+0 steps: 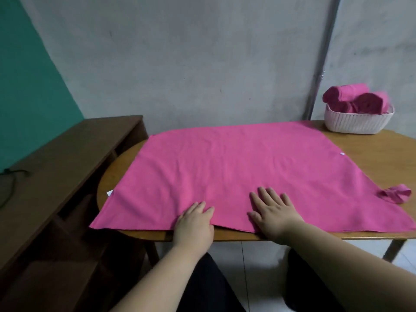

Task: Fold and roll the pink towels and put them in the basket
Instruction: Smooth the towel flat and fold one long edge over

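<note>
A large pink towel (236, 167) lies spread flat over most of the wooden table (403, 158), folded double with its layered edges along the near side. My left hand (194, 221) rests on the towel's near edge, fingers straight and close together. My right hand (273, 212) presses flat on the towel a little to the right, fingers spread. A white ribbed basket (358, 122) stands at the table's far right corner with rolled pink towels (358, 100) stacked in it.
A dark wooden shelf unit (67, 176) stands to the left of the table, with a black cord (11, 179) on top. A grey wall with a pipe (322, 64) is behind. The towel's hanging loop (396, 194) lies at the right.
</note>
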The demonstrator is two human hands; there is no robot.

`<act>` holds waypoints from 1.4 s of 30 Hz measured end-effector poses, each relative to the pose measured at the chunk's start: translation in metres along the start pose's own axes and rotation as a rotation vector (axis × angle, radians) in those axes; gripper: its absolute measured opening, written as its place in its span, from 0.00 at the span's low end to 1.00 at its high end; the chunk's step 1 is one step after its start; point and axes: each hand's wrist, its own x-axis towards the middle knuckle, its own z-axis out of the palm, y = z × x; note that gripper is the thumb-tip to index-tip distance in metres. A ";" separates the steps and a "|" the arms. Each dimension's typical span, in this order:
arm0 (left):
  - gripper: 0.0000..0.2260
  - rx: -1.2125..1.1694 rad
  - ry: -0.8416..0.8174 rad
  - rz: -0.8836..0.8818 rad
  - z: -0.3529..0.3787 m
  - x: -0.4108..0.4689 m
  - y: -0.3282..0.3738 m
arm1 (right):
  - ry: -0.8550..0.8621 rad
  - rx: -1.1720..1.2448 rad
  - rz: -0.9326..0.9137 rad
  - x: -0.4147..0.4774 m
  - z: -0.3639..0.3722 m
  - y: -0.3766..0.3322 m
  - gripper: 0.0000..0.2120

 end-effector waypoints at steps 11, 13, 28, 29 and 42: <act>0.28 0.068 0.091 -0.022 -0.013 -0.005 -0.063 | 0.017 0.039 -0.203 0.035 -0.015 -0.087 0.34; 0.26 0.083 0.122 -0.071 -0.020 -0.007 -0.087 | 0.000 0.005 -0.209 0.035 -0.007 -0.089 0.33; 0.22 0.147 0.167 -0.334 -0.049 -0.022 -0.187 | -0.031 -0.075 -0.367 0.065 -0.014 -0.148 0.40; 0.22 0.154 0.167 -0.351 -0.051 -0.024 -0.194 | -0.035 -0.077 -0.366 0.065 -0.013 -0.147 0.44; 0.24 0.386 0.035 -0.353 -0.052 -0.035 -0.209 | -0.057 -0.091 -0.380 0.064 -0.013 -0.146 0.49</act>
